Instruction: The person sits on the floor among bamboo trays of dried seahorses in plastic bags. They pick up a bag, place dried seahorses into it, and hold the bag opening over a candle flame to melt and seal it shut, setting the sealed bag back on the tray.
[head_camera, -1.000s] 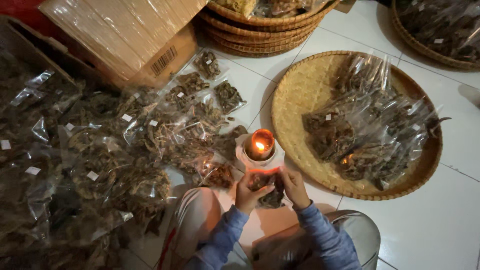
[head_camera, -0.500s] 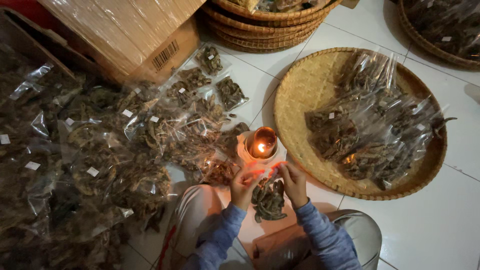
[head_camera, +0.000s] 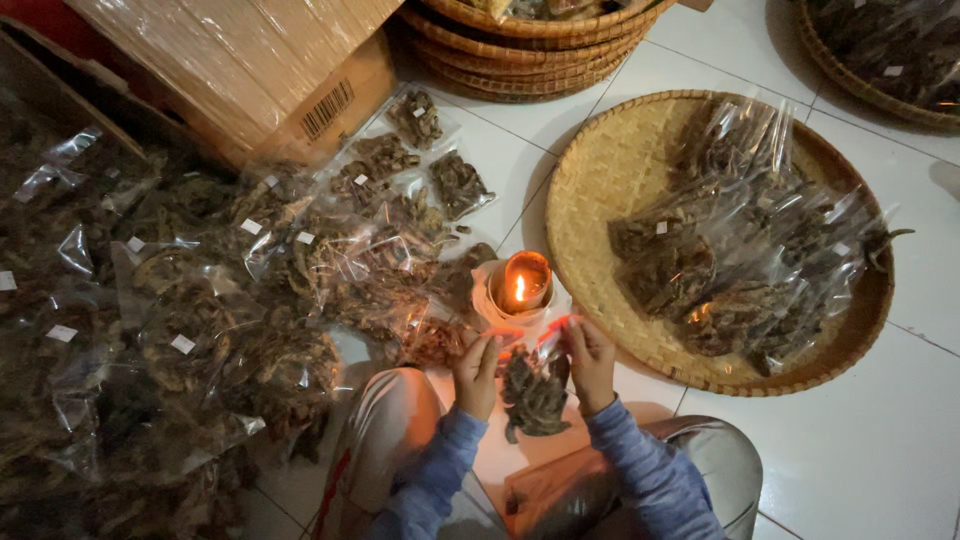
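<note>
I see both hands lower than second ago, bag now hanging below candle (head_camera: 520, 285) instead of level with it. Left hand (head_camera: 478, 370) pinches bag's top left corner; right hand (head_camera: 592, 362) pinches top right. Bag (head_camera: 535, 392) of dark dried pieces sits bottom centre of frame, top edge stretched just beside flame. Tray (head_camera: 600, 190) with more bags at right; loose pile (head_camera: 180, 320) at left.

Lit candle (head_camera: 521, 282) sitting on floor (head_camera: 880, 450) between bag pile (head_camera: 180, 330) at left and woven tray (head_camera: 610, 180) at right; cardboard box (head_camera: 240, 70) lying behind pile.
</note>
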